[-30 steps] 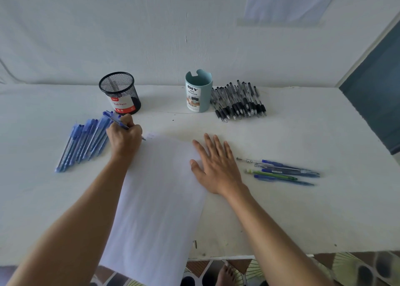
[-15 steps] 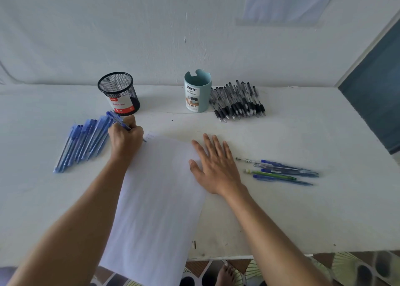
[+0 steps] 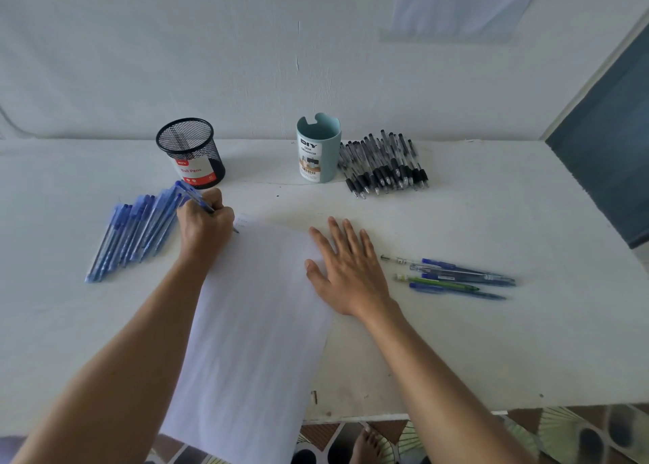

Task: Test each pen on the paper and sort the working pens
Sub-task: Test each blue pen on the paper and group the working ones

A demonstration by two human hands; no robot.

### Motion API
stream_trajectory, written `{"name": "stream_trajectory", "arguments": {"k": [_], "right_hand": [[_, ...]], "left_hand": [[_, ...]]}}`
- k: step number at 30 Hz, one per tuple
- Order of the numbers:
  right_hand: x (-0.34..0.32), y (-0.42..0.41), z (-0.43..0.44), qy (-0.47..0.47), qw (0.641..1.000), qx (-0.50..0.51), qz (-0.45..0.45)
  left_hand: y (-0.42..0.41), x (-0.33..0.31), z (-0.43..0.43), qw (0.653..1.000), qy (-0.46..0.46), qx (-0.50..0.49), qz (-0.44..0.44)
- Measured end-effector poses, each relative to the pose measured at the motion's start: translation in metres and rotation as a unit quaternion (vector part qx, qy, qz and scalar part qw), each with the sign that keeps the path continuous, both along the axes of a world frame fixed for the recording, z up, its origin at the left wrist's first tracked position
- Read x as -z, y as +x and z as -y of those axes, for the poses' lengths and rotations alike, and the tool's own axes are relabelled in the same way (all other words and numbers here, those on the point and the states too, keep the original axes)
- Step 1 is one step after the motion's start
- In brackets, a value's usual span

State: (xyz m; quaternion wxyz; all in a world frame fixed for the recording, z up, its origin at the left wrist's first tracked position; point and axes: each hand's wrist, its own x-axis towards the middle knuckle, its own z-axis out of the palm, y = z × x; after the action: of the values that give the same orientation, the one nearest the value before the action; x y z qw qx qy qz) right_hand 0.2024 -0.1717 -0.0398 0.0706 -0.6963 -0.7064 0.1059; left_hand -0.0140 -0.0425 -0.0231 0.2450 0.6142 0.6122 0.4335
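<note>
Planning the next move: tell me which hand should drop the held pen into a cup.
Left, likely. The left hand grips the pen near the mesh cup; the right hand lies flat on the paper.

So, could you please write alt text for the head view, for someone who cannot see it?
The left hand holds a blue pen to the far corner of a white sheet; the right hand lies flat on its edge. Blue pens lie left, mixed pens right, black pens by a teal cup.
</note>
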Motion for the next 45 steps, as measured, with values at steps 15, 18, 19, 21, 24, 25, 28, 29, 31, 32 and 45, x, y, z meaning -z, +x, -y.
{"name": "stream_trajectory", "arguments": {"k": [15,18,19,21,24,25,28,29,31,32,45], "right_hand": [[0.002,0.001,-0.002,-0.002,1.0,0.006,0.0],[0.002,0.001,-0.002,0.0,1.0,0.005,0.001],[0.001,0.001,-0.002,0.0,1.0,0.005,0.0],[0.001,0.001,-0.002,-0.002,1.0,0.008,-0.003],[0.001,0.001,-0.002,-0.005,1.0,0.011,-0.004],[0.001,0.001,-0.002,-0.006,1.0,0.012,-0.004],[0.002,0.001,-0.003,-0.01,1.0,0.014,0.002],[0.001,0.001,-0.003,-0.011,1.0,0.014,0.005],[0.001,0.003,-0.003,-0.014,1.0,0.014,0.007],[0.001,0.003,-0.003,-0.014,1.0,0.014,0.007],[-0.001,0.002,-0.002,-0.003,1.0,0.014,-0.001]], "left_hand": [[0.002,-0.002,0.004,0.999,0.009,-0.041,0.035],[-0.003,-0.001,0.0,0.991,0.0,-0.082,0.106],[-0.005,-0.002,0.0,0.987,-0.007,-0.081,0.138],[-0.007,-0.003,-0.001,0.982,-0.011,-0.079,0.174],[-0.002,-0.008,0.004,0.985,0.0,-0.079,0.155],[0.001,-0.01,0.005,0.986,0.001,-0.07,0.15],[0.0,-0.013,0.008,0.99,0.008,-0.028,0.14],[-0.003,-0.015,0.009,0.991,0.007,-0.017,0.133],[-0.01,-0.019,0.011,0.995,0.002,-0.012,0.099],[-0.015,-0.021,0.011,0.998,-0.003,-0.012,0.061],[-0.053,-0.013,0.01,0.951,-0.077,-0.077,-0.29]]}}
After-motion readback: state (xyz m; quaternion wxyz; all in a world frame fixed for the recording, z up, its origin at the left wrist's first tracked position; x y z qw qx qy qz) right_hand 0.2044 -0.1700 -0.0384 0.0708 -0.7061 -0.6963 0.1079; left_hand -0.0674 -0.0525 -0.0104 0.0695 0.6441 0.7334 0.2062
